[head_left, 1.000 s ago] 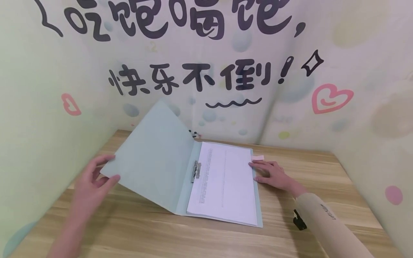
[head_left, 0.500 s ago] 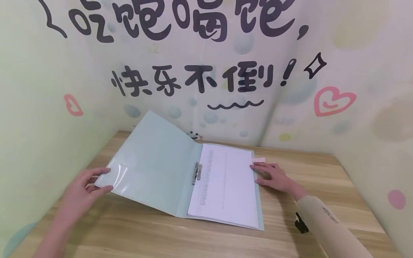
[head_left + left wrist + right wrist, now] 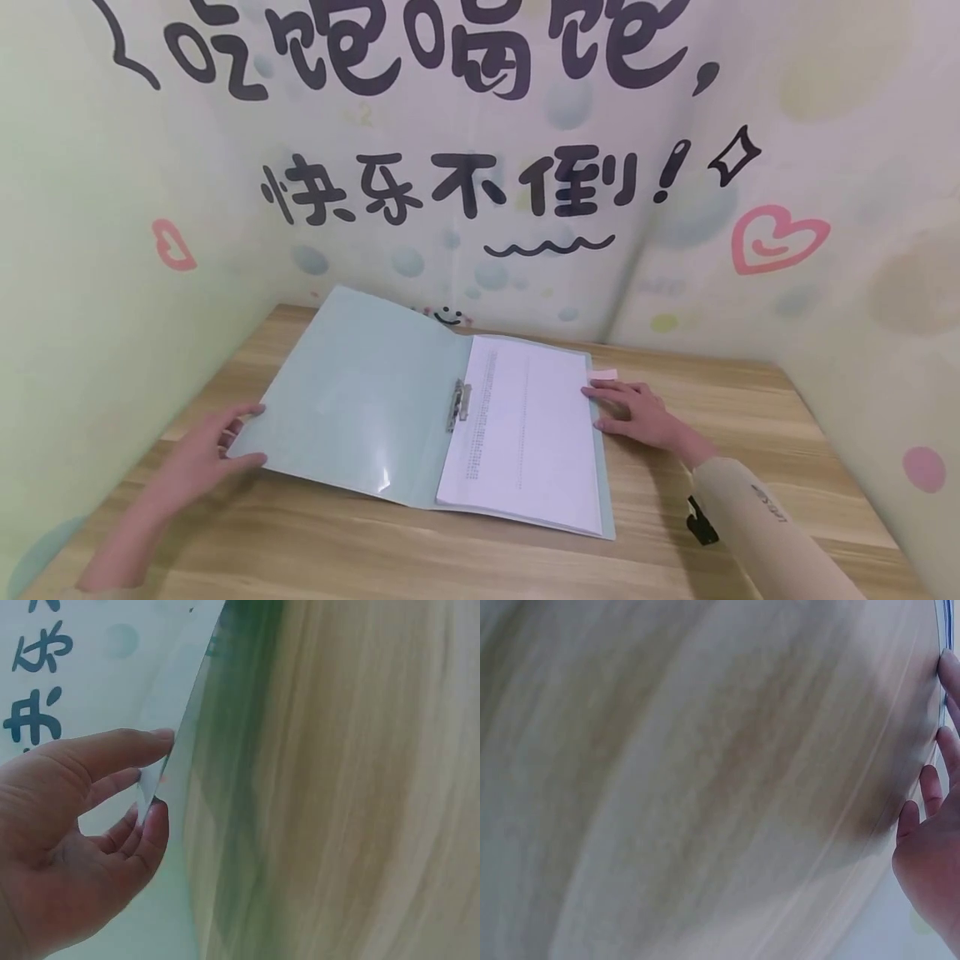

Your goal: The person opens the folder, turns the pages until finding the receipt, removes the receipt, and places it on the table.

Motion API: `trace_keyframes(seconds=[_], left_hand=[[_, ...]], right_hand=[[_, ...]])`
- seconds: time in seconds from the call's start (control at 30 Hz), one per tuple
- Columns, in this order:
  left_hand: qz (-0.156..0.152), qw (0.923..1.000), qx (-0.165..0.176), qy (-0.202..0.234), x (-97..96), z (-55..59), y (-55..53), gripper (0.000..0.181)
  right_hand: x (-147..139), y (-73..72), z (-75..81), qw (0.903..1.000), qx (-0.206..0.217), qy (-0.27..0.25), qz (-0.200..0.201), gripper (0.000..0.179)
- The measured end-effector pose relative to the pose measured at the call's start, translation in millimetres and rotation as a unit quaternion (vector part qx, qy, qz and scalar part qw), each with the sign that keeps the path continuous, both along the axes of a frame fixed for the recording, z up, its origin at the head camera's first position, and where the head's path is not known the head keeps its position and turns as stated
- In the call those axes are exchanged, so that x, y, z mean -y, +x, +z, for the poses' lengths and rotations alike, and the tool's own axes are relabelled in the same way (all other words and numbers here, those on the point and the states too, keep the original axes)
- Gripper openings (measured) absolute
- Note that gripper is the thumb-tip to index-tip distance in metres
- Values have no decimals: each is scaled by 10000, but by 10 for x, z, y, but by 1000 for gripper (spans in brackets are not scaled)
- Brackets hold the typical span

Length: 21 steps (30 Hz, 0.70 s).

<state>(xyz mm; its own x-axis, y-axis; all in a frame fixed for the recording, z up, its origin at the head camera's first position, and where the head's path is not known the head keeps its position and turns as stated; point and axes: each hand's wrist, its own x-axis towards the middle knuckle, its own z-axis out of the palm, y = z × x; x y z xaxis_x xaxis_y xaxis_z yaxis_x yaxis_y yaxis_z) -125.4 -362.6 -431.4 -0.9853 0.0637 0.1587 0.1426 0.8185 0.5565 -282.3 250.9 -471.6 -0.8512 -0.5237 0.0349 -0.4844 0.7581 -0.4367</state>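
A light blue clip folder [image 3: 352,400] lies spread on the table, its left cover sloping up toward the back. White printed sheets [image 3: 525,442] lie on its right half beside a metal clip [image 3: 459,406] near the spine. My left hand [image 3: 202,458] holds the cover's near left corner; in the left wrist view, that corner [image 3: 152,784] sits between thumb and fingers. At the folder's right edge rests my right hand [image 3: 637,417], fingertips on the border of the sheets. In the right wrist view its extended fingers [image 3: 949,754] meet the folder's edge.
The folder rests on a wood-grain table [image 3: 360,550] enclosed by printed walls [image 3: 480,183] at the back and both sides. A pink tab [image 3: 603,374] sticks out past the folder's right edge. A small black object [image 3: 701,521] shows beside the right sleeve [image 3: 765,525].
The left cover has swung down and leftward, from steeply raised to a low slope, with the left hand lowering along with it. The right hand stays at the right edge.
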Motion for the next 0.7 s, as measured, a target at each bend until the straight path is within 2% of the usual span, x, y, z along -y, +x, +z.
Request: trace_keyframes(seconds=[0.27, 0.43, 0.57, 0.7], left_hand=[[-79, 9989, 436, -133, 43, -116, -46, 66], [-258, 9978, 600, -147, 52, -171, -52, 67], [-413, 9966, 640, -305, 72, -203, -89, 65], [-459, 9954, 637, -540, 56, -176, -152, 64]], right_hand=[[24, 10, 33, 10000, -32, -36, 74, 57], [35, 22, 48, 9999, -27, -48, 97, 56], [32, 23, 46, 9999, -14, -72, 101, 56], [13, 12, 24, 9999, -29, -79, 86, 56]])
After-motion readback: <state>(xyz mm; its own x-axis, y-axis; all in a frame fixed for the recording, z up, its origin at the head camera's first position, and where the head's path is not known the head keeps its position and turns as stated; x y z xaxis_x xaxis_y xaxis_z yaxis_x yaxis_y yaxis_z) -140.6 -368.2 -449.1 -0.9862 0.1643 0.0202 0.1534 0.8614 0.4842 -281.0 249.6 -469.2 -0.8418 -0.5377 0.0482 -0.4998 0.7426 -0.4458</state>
